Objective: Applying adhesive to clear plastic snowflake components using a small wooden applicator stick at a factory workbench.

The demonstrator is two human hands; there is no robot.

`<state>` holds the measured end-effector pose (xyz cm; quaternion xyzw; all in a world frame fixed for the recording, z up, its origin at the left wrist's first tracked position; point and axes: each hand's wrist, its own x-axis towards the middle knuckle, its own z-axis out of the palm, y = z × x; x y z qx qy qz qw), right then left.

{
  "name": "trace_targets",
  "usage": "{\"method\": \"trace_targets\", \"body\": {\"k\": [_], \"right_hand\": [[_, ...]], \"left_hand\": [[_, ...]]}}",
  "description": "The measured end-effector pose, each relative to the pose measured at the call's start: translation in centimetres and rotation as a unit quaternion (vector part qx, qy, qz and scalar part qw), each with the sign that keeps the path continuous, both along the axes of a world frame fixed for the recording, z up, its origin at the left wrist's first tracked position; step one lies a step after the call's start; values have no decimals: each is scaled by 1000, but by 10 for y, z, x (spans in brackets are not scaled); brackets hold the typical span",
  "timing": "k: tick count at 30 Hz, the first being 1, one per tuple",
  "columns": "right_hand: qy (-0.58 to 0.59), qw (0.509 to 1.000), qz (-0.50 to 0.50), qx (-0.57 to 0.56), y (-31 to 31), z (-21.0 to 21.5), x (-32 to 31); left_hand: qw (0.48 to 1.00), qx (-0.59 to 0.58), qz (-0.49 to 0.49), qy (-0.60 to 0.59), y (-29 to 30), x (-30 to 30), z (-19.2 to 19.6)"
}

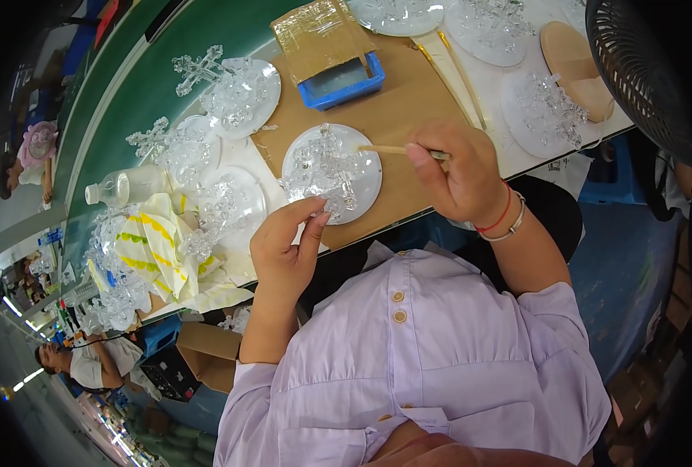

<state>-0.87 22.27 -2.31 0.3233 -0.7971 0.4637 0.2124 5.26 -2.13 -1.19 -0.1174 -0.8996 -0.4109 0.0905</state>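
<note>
Stick work on a glass ornament

Right hand (458,175) pinches a thin stick (388,149) over the plate (365,183); left hand (283,245), half-curled, steadies the glass ornament (322,167). A hard poke might chip it.

A blue tray (344,84) is set on the brown board (396,109) of the worktop (229,31), with a brown cardboard piece (318,35) laid across its far part. A clear plastic bottle (124,187) is laid on its side beside a yellow and white cloth (159,245). Two clear cross-shaped glass pieces (198,68) are seen on the green surface. A wooden oval (575,66) is placed near a black fan (645,70). A cardboard box (210,354) is seen below the worktop edge.
</note>
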Motion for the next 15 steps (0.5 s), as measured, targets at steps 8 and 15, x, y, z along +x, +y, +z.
{"method": "trace_targets", "body": {"k": [8,15], "right_hand": [[-15,999,-5,-29,1,3,0],[14,1000,-4,4,-5,0,-9]], "left_hand": [[1000,7,2,-4,0,0,0],[1000,4,2,-6,0,0,0]]}}
